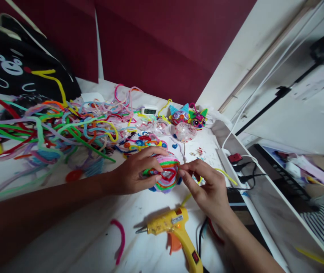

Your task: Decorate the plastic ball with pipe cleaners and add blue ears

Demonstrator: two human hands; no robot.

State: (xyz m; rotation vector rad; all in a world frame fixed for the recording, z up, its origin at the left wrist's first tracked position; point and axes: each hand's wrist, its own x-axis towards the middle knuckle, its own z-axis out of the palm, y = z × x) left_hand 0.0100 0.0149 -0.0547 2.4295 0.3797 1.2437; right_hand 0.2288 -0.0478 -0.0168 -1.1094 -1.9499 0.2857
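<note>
A round craft piece [166,176], wound with pink, green, orange, red and purple pipe cleaners, is between my hands. My left hand [137,170] grips its left side, fingers on top and thumb at the front. At its right edge, my right hand [207,182] has thumb and index finger pinched close together; what lies between the fingertips is too small to make out. In front of the piece, a yellow glue gun [170,223] lies on the white table [93,242], nozzle to the left. A curved magenta pipe cleaner [119,240] lies left of it.
Tangled pipe cleaners [45,129] cover the left of the table. Behind are a small digital display [149,110], clear balls [185,132] and two colorful figures [179,114]. A black bag [22,64] stands back left. A power strip [231,167] with cables is at right.
</note>
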